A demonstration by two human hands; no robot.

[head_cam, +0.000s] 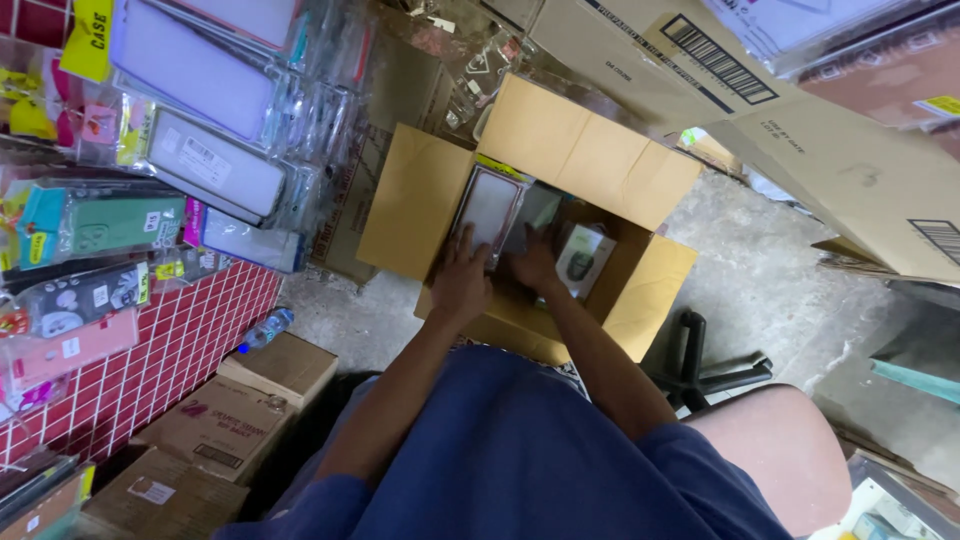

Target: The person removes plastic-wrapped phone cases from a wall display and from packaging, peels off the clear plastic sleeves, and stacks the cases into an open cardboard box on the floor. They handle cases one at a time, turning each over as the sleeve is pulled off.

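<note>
Left hand [462, 280] clamped on flat packaged case [488, 210] inside open cardboard box [560, 150]; right hand [533, 262] beside it, grip unclear; likely light, slippery wrap, hold edges.

Packaged goods, cartons and labels around an open box

An open tan carton [560, 160] holds a flat clear-wrapped pack [489, 208] with a pale face and a smaller white pack [583, 256] with a dark oval. Clear-sleeved flat packs [215, 165] in white, green and pink hang at left. Brown boxes [225, 425] with white labels sit lower left; flattened cartons [850, 170] carry black-and-white barcode labels [717, 58].
</note>
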